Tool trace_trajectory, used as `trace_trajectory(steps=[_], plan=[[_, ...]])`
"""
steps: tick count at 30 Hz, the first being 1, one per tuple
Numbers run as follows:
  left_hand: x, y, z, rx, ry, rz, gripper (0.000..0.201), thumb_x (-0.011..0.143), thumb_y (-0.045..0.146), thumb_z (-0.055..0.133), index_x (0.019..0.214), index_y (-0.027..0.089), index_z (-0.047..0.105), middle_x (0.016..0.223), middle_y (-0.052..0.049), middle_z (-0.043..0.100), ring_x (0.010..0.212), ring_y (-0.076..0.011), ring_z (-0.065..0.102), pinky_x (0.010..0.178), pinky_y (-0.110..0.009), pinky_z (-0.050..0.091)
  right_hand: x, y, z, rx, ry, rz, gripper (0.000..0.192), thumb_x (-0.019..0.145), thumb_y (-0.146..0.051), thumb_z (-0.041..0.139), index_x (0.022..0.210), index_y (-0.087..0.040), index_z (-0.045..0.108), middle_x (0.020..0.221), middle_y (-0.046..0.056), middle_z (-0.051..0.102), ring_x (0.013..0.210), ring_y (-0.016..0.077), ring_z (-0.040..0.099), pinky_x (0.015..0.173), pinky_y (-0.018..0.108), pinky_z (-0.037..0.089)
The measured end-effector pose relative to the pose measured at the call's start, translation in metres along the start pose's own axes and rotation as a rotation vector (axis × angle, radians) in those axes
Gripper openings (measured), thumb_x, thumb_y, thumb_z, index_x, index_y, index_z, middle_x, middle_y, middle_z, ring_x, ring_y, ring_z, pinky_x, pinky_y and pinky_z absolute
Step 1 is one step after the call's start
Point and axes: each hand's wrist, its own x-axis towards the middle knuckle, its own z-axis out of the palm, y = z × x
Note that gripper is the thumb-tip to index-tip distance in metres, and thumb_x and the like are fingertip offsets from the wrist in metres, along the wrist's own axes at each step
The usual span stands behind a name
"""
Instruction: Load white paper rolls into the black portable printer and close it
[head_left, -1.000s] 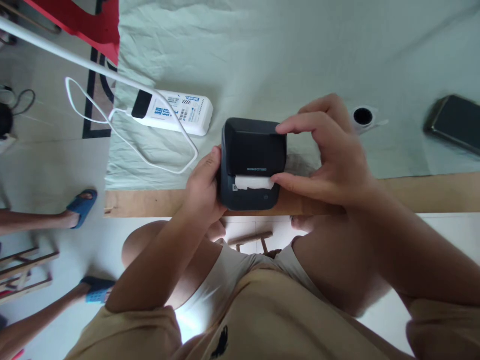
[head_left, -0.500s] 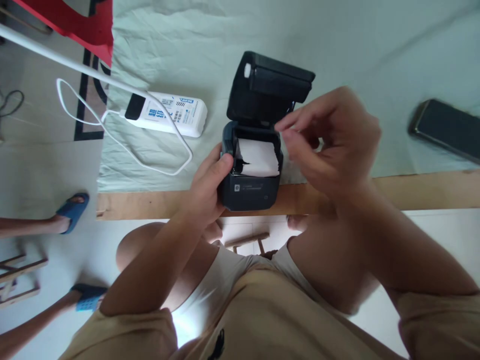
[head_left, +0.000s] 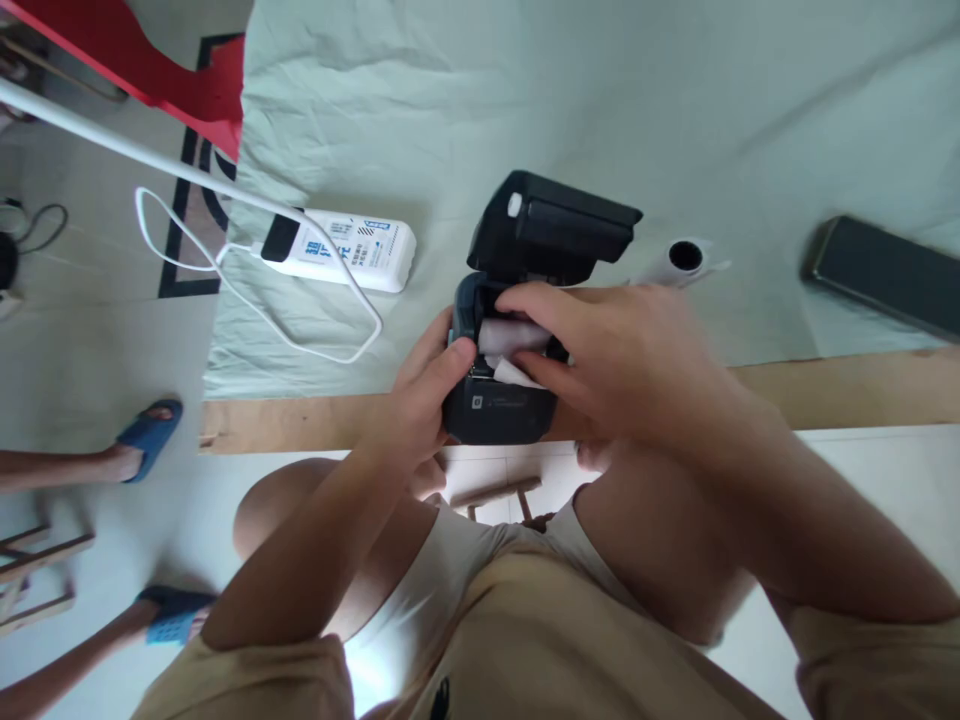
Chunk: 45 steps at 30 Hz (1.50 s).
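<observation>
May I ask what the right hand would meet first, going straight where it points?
Most likely the paper roll between its fingers, then perhaps the left wall of the black printer; depth is unclear.

At the near edge of the table (head_left: pixel 885 388), the printer (head_left: pixel 502 415) is sitting between the two hands, its lid (head_left: pixel 559 230) leaning back behind it. A paper roll (head_left: pixel 511 337) is lying inside, between the right hand's (head_left: pixel 637 345) fingers; the left hand (head_left: pixel 424 390) is flanking the printer's left side. Farther left, a power bank (head_left: pixel 382 260) is lying, a cable (head_left: pixel 352 360) looping before it. Another roll (head_left: pixel 664 266) is lying just behind the right hand, and a phone (head_left: pixel 889 275) farther right.
</observation>
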Motion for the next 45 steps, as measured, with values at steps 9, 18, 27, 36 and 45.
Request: trace_trajectory(steps=[9,18,27,36,45], plan=[[0.004,0.0,0.004,-0.105,0.082,-0.039,0.028,0.086,0.046,0.077,0.092,0.019,0.07,0.076,0.001,0.073,0.073,-0.0163,0.073,0.064,-0.024,0.059,-0.014,0.023,-0.02,0.696,0.335,0.23,0.043,0.086,-0.024,0.052,0.127,-0.031,0.058,0.097,0.002,0.067,0.065,0.0156,0.056,0.052,0.03,0.043],[0.007,-0.007,-0.004,-0.114,0.192,-0.015,0.022,0.088,0.04,0.075,0.097,0.02,0.073,0.099,0.0,0.081,0.095,-0.0178,0.077,0.081,-0.025,0.063,-0.019,0.045,0.024,0.268,0.191,0.12,0.025,0.093,-0.029,0.06,0.118,-0.026,0.055,0.11,0.009,0.063,0.102,0.0254,0.064,0.092,0.045,0.057],[0.006,0.0,0.005,-0.149,0.144,-0.024,0.024,0.087,0.04,0.077,0.098,0.018,0.075,0.09,0.001,0.08,0.083,-0.0154,0.078,0.077,-0.024,0.064,-0.014,0.039,0.038,0.174,0.099,0.243,0.028,0.095,-0.025,0.059,0.122,-0.025,0.053,0.119,0.009,0.069,0.104,0.0278,0.069,0.089,0.043,0.057],[0.006,0.003,0.005,-0.069,0.146,-0.05,0.025,0.087,0.043,0.074,0.094,0.019,0.072,0.083,-0.002,0.077,0.085,-0.0194,0.076,0.072,-0.026,0.061,-0.036,0.062,-0.035,0.037,0.388,0.225,0.04,0.096,-0.028,0.057,0.137,-0.028,0.06,0.132,0.012,0.064,0.124,0.0309,0.065,0.104,0.047,0.055],[0.007,0.001,0.006,-0.081,0.154,-0.02,0.023,0.086,0.043,0.077,0.091,0.021,0.074,0.083,0.0,0.076,0.089,-0.0183,0.076,0.073,-0.024,0.062,-0.037,0.133,0.02,0.021,0.116,0.247,0.039,0.08,-0.034,0.082,0.117,-0.025,0.071,0.104,0.01,0.071,0.092,0.0218,0.07,0.081,0.037,0.056]])
